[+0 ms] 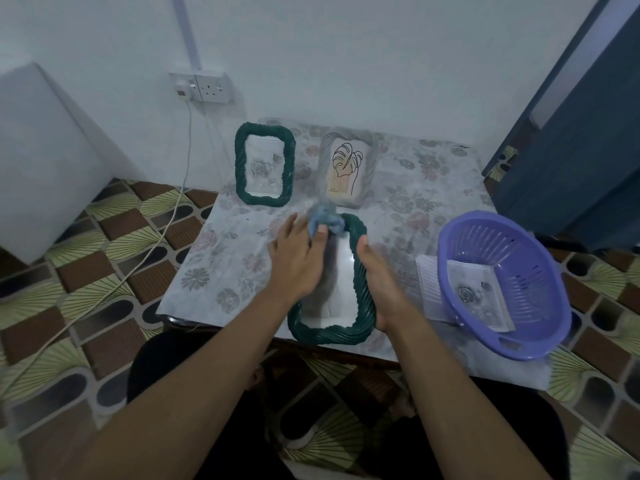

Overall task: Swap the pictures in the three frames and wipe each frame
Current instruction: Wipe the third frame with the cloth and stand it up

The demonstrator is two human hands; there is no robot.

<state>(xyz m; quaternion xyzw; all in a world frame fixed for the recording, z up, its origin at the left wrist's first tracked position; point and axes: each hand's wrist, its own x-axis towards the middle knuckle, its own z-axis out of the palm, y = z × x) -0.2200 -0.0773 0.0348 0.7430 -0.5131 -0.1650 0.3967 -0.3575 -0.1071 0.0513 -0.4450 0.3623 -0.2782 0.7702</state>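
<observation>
Near frame (pixel 332 332), green, at the surface's (pixel 214 258) front edge: right hand (pixel 381 282) clasps its right rail, left hand (pixel 298 258) pinches a blue cloth (pixel 325 216) at its top-left corner. Basket (pixel 519 258), right, holds a picture (pixel 474 292). Behind: green frame (pixel 241 168) showing roses, grey frame (pixel 348 136) showing a leaf.

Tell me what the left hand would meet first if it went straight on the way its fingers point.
Likely the pale grey twisted-rim frame with the leaf drawing, just beyond the crumpled blue-grey cloth the left hand holds; depth is unclear.
</observation>
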